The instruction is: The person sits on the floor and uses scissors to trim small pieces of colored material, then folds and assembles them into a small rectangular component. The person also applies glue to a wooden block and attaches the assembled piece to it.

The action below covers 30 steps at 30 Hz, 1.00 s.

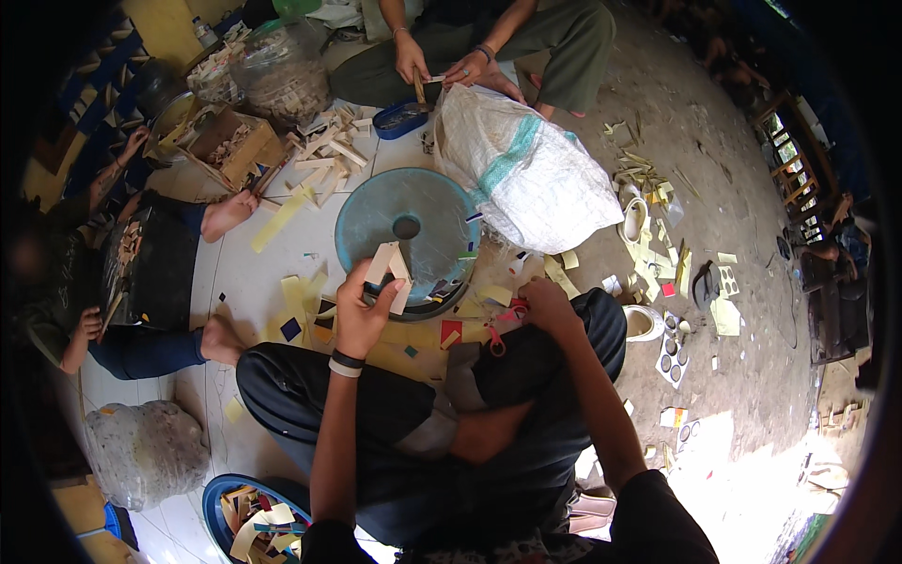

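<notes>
My left hand [363,315] holds up a small pale wooden frame [384,261], bent like an open V, pinched between thumb and fingers. It is above the near edge of a round blue-green disc [362,221] with a hole in its centre. My right hand [550,305] is to the right of the disc, fingers curled down; what they hold, if anything, is hidden. Just left of that hand lie red-handled scissors [496,344]. A small white piece [518,264] shows beyond its fingertips. Red and yellow paper scraps [451,333] are scattered before my crossed legs.
A white woven sack [550,183] stands beyond the disc, with a person working behind it. Wood pieces [334,150] are piled far left near a wooden box [249,155]. Another person sits at left. A blue tub [212,503] of scraps is near left; a tape roll [642,323] lies right.
</notes>
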Available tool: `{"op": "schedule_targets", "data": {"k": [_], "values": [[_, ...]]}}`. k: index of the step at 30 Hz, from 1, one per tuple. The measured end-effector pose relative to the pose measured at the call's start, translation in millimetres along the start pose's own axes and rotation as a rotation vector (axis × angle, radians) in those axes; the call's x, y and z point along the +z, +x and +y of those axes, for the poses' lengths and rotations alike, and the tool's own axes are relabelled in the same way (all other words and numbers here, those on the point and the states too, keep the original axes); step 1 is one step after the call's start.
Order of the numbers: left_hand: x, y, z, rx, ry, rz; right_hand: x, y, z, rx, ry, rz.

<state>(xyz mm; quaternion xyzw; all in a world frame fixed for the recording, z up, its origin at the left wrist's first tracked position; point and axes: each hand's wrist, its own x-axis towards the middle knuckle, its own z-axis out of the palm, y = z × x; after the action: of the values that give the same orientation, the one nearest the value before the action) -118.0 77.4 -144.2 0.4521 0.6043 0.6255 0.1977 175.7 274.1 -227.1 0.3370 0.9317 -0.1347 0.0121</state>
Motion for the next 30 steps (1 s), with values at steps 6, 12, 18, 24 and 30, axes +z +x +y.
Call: {"op": "schedule_targets", "data": {"k": [6,12,18,24,30], "values": [[-0.8,1.7,3.1,0.125,0.183,-0.028,-62.5,-7.4,-16.4,-0.152,0.309,0.051],[-0.7,2.7,6.0,0.111,0.222,-0.031,-106.2,-31.2,-83.6,-0.172,0.813,0.111],[-0.1,2.0,4.9,0.096,0.241,-0.032,-86.0,-31.4,-150.5,-0.108,0.788,0.150],[0.3,0.9,4.3,0.065,0.245,-0.018,-63.7,-28.3,-191.2,-0.015,0.611,0.143],[-0.3,2.8,5.9,0.055,0.267,-0.034,-72.9,-30.9,-207.4,-0.005,0.512,0.154]]}}
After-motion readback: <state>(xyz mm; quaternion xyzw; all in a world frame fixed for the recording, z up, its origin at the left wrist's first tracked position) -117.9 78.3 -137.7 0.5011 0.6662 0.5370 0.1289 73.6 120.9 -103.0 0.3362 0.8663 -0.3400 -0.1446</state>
